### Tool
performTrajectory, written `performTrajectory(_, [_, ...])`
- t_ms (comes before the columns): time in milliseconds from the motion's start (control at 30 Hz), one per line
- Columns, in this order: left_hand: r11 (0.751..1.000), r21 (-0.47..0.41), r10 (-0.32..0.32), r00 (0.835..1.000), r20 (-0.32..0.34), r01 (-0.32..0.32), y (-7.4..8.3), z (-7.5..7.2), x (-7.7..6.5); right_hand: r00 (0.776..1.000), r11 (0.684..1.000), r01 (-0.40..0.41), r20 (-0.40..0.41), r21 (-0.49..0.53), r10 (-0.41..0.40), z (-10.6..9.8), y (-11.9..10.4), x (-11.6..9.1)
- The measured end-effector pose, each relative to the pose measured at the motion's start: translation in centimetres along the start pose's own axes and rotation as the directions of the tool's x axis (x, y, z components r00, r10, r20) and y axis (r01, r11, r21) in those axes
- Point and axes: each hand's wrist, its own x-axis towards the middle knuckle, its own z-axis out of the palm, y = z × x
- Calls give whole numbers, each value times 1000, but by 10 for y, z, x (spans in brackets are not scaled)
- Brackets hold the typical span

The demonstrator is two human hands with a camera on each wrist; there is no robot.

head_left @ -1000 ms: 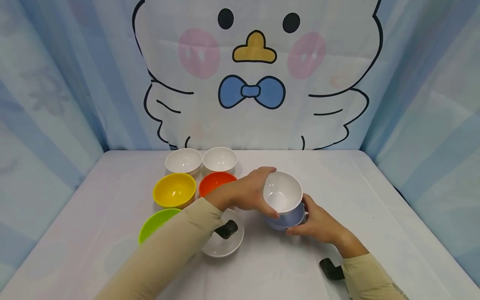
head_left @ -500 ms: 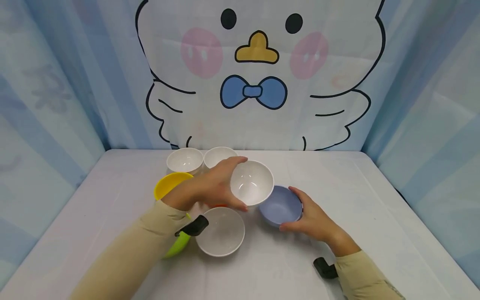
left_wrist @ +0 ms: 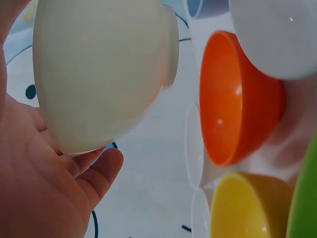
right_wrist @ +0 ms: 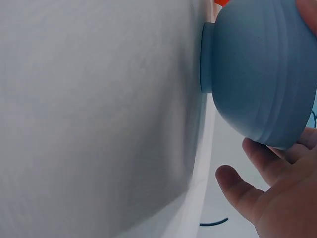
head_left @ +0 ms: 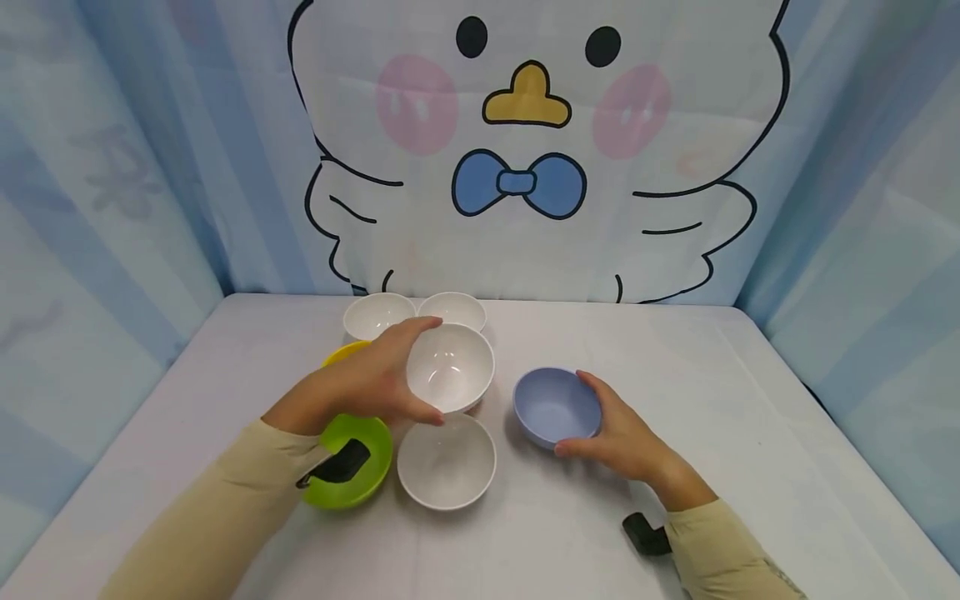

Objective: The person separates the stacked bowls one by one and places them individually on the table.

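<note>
My left hand (head_left: 367,375) grips a white bowl (head_left: 452,367) by its rim, thumb and fingers spread across its left side. The bowl is held upright above the table, over the spot where an orange bowl (left_wrist: 223,99) shows in the left wrist view; in the head view that one is hidden. On the right, my right hand (head_left: 630,442) holds a periwinkle-blue bowl (head_left: 555,407) by its right side. The foot of this bowl is right at the tablecloth in the right wrist view. Another white bowl (head_left: 447,462) stands just in front of the raised one.
A green bowl (head_left: 375,446) and a yellow bowl (head_left: 343,352) stand to the left, partly covered by my left arm and hand. Two white bowls (head_left: 378,315) sit side by side at the back. A cartoon-printed curtain (head_left: 525,250) hangs behind the table.
The left hand has lifted the white bowl off the blue bowl and carried it left, over the orange bowl. The right hand keeps hold of the blue bowl, shifted slightly left.
</note>
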Motion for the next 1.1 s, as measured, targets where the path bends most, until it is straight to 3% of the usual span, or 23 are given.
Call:
performTrajectory(433, [995, -57, -89, 994, -69, 85, -32, -23, -39, 1000, 1000, -8, 11, -19, 8, 6, -7, 9])
performTrajectory(1100, [980, -59, -195, 968, -158, 188, -63, -24, -77, 999, 1000, 8, 39, 10, -8, 17, -17, 18])
